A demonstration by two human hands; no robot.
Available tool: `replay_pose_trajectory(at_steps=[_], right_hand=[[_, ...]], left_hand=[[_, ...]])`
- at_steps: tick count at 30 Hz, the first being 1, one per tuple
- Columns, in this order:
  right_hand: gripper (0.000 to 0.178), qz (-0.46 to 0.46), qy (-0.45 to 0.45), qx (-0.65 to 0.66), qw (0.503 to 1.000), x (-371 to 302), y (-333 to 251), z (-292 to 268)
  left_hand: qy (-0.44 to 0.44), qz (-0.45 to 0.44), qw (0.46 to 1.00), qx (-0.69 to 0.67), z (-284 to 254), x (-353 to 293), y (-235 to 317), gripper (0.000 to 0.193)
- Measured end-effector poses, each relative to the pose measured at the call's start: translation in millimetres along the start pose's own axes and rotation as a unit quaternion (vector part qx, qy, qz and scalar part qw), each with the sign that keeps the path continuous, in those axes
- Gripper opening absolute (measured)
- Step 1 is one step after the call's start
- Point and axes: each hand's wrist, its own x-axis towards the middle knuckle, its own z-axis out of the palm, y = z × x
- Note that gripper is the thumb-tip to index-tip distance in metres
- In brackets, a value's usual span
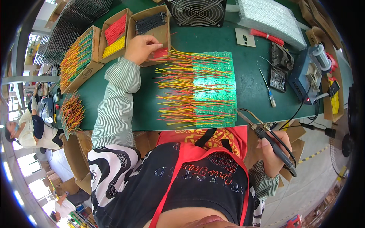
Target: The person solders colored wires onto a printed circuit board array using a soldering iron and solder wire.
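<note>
Green bench (pixel 251 81), long edge toward the person. Green circuit boards (pixel 214 89) lie mid-bench near the front edge, red and yellow wires (pixel 178 89) fanning off their left side. Cardboard boxes (pixel 114 36) of sorted wires along the far left edge. Fan (pixel 197 12) at the far edge; soldering station (pixel 304 76) near the right end. Left hand (pixel 142 48) rests at the nearest box, grip closed on red wires (pixel 161 52). Right hand (pixel 274 152), off the front edge, grip wrapped around a soldering iron (pixel 266 137), tip beside the boards' lower right corner.

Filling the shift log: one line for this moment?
left hand: on red wires | right hand: holds soldering iron | green board: on table
</note>
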Motion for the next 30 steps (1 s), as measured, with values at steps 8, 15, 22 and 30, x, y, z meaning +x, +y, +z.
replay_pose_trajectory(at_steps=[8,15,22,30], right_hand=[[0.022,0.017,-0.024,0.018,0.999,-5.5,-3.0,-3.2],[0.022,0.016,-0.016,-0.008,1.000,-17.3,0.2,-11.6],[0.022,0.005,-0.007,-0.024,1.000,-21.8,5.0,-12.6],[0.021,0.031,-0.014,-0.007,0.999,-21.3,11.3,-10.0]], left_hand=[[0.064,0.100,0.993,0.007,-6.6,-40.7,45.5,0.018],[-0.042,0.252,0.967,0.009,28.4,-106.7,129.0,0.012],[-0.123,0.343,0.931,0.031,94.6,-134.0,147.6,0.009],[-0.149,0.315,0.937,0.016,112.7,-131.4,142.1,0.011]])
